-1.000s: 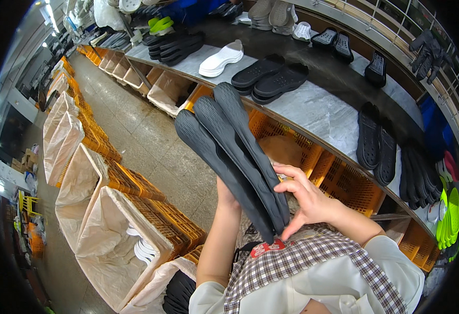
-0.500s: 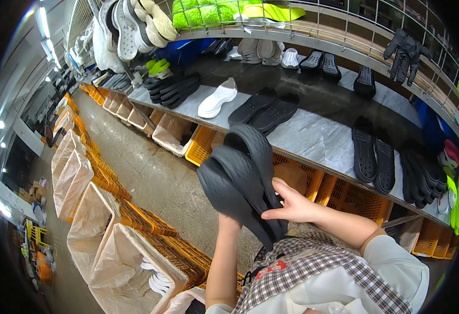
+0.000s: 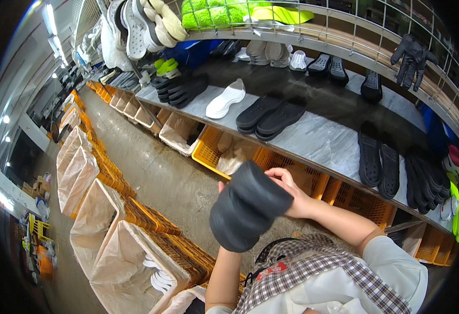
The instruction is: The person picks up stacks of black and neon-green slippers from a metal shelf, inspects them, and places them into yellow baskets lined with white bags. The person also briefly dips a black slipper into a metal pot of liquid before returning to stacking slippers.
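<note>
A small stack of black foam shoe soles [image 3: 248, 206] is in front of my apron, held between both hands. Rounded ends of the soles face me, slightly blurred. My left hand [image 3: 223, 187] supports the stack from the left and below; only a fingertip and the wrist show, the rest is hidden behind the soles. On the right side, my right hand [image 3: 288, 189] is closed around the upper edge, its thumb hidden. Closest on the bench beyond are a pair of black soles [image 3: 271, 116] and a white sole [image 3: 226, 99].
A long grey marbled bench [image 3: 323, 133] crosses ahead, with more soles [image 3: 378, 162] at the right. Yellow crates [image 3: 208, 149] stand under it. Lined orange baskets [image 3: 104, 251] form a row on my left. A wire-mesh shelf [image 3: 344, 31] with green pieces hangs above.
The black soles have been turned from upright and lengthwise to rounded ends toward me, and lowered slightly. My right hand has moved up to their far edge.
</note>
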{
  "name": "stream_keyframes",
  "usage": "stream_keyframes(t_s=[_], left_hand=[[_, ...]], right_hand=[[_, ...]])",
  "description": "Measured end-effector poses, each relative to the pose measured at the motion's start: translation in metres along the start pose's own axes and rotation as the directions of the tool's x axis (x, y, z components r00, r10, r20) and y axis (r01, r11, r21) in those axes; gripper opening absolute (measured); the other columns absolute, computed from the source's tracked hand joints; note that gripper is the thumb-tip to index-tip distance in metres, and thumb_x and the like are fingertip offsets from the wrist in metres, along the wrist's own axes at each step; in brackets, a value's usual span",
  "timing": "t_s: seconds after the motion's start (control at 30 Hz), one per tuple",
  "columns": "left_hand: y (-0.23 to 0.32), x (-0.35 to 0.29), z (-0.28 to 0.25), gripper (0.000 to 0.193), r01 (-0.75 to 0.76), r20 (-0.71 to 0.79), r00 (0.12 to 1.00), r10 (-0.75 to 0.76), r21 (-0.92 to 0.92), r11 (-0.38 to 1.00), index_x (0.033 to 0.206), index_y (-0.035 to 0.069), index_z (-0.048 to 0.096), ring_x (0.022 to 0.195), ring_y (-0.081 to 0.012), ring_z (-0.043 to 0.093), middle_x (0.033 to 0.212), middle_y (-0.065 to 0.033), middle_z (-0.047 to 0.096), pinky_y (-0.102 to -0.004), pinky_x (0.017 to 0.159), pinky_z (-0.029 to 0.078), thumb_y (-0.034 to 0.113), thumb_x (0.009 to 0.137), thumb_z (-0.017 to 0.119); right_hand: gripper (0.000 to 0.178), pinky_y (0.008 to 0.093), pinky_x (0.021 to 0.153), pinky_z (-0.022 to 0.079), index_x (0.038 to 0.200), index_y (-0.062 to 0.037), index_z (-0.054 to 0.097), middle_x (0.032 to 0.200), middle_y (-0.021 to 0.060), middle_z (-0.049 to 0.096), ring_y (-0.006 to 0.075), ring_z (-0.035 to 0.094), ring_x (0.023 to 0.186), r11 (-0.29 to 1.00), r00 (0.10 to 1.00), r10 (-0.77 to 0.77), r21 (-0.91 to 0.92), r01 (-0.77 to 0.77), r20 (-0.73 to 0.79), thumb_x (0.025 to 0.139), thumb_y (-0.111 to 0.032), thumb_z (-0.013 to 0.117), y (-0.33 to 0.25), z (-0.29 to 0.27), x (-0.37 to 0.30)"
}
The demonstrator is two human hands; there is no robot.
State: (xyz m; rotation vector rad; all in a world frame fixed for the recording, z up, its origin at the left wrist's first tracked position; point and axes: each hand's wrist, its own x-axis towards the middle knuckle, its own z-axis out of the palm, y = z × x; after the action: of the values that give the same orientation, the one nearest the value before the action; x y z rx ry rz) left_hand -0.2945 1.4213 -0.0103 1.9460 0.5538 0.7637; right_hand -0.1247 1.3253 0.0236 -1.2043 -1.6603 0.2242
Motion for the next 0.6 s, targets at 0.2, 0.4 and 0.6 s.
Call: stream_keyframes(t_s=[0.2,0.4,0.6], left_hand=[[0.007,-0.018,-0.01,0.048,-0.043,0.066,0.996,0.054,-0.152,0.987,0.136,0.001,0.033,0.118,-0.0196,0.047,0.131,-0.0099,0.046,-0.0314,0.103,0.036,0.021,0.096,0.048],[-0.003,-0.025,-0.015,0.041,0.209,0.119,0.898,-0.423,-0.962,0.174,0.129,0.002,0.041,0.102,-0.0255,0.06,0.12,-0.0144,0.055,-0.0404,0.086,0.053,0.027,0.097,0.046],[0.009,-0.03,-0.008,0.043,0.293,0.233,0.848,-0.477,-0.955,0.055,0.126,0.0,0.046,0.1,-0.0245,0.06,0.118,-0.0151,0.056,-0.0361,0.085,0.053,0.031,0.097,0.043]], right_hand=[[0.053,0.039,0.103,0.036,0.118,-0.0074,0.058,0.132,0.0157,0.05,0.0289,0.048,0.121,0.984,0.98,0.007,0.175,-0.042,0.2,0.071,0.013,0.045,0.017,-0.005,0.006],[0.052,0.032,0.102,0.035,0.132,0.0011,0.039,0.131,0.015,0.045,0.0222,0.044,0.121,0.18,0.639,0.555,0.674,-0.717,0.533,0.087,-0.016,0.061,-0.009,0.001,-0.008],[0.075,0.0343,0.106,0.029,0.137,-0.0011,0.029,0.137,0.0144,0.036,0.022,0.035,0.127,0.392,0.704,0.491,0.592,-0.704,0.512,0.08,-0.02,0.073,-0.024,0.001,-0.014]])
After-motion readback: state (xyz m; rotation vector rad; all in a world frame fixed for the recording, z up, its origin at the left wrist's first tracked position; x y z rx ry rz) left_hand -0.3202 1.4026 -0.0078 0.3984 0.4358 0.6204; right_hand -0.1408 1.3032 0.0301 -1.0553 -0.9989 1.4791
